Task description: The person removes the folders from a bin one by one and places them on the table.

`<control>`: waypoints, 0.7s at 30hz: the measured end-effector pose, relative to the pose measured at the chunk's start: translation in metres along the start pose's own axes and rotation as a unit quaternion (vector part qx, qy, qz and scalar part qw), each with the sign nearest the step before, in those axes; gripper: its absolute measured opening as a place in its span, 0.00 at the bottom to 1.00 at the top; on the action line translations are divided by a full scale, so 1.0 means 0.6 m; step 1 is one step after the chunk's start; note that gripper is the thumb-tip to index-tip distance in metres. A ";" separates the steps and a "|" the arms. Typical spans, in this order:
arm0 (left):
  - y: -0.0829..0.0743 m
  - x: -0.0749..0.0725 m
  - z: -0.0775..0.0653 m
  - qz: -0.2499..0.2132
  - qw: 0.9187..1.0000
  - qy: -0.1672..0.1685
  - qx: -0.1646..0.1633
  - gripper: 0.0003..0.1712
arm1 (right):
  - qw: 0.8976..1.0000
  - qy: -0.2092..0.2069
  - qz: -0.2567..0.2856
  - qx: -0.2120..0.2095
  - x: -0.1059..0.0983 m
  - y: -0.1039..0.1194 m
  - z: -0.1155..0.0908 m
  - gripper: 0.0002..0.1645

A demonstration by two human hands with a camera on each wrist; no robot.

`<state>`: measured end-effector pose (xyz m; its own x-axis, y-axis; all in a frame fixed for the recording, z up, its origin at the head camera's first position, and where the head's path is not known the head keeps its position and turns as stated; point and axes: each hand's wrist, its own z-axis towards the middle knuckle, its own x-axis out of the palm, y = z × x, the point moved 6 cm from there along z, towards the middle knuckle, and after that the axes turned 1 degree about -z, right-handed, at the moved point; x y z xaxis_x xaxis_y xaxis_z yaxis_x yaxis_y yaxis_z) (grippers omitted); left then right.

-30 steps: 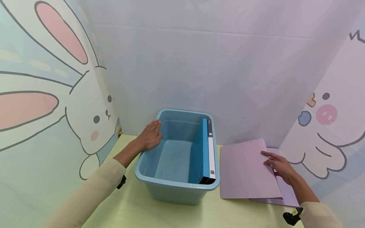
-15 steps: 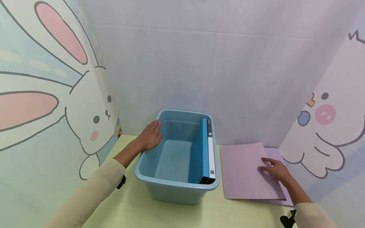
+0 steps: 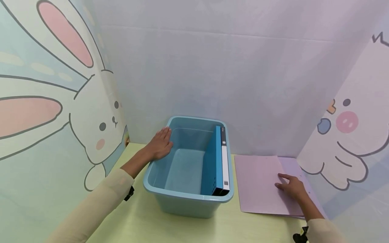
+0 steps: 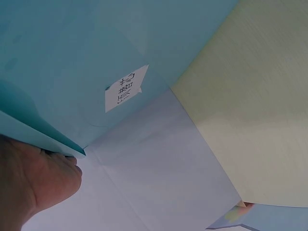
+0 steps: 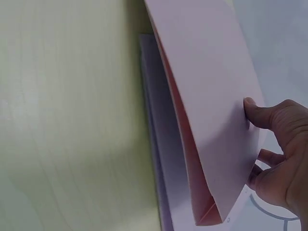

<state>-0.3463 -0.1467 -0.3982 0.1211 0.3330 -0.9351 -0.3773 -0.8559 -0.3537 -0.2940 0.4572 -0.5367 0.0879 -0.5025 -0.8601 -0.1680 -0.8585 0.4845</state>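
Note:
My left hand (image 3: 158,145) lies with straight fingers over the left rim of a light blue plastic tub (image 3: 186,204). In the left wrist view that rim partly hides the hand (image 4: 41,180). My right hand (image 3: 293,186) holds a pink binder (image 3: 258,184) at its spine side, thumb (image 5: 257,114) on the cover and other fingers at the edge. A lilac binder (image 3: 290,165) lies beneath the pink one and shows at its right. Inside the tub, against its right wall, stand a blue binder (image 3: 218,158) and one with a white and black spine (image 3: 225,162).
The pale yellow-green tabletop (image 3: 240,229) extends in front of the tub. Behind it hangs a plain pale curtain (image 3: 212,77), with cartoon-printed sheets on both sides. A white label with handwriting (image 4: 126,89) is stuck on the tub's outer wall.
The pink binder, tilted up a second ago, now lies lower over the lilac one. My right hand has come a little left and down with it. My left hand has stayed put.

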 end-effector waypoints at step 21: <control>-0.003 -0.001 0.000 0.001 1.000 0.001 -0.002 0.42 | 0.988 -0.072 -0.028 -0.133 0.018 0.073 0.007 0.36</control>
<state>-0.3457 -0.1455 -0.3972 0.1224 0.3305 -0.9358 -0.3745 -0.8579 -0.3519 -0.3046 0.4147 -0.5255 -0.0535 -0.4509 -0.8910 0.0980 -0.8903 0.4447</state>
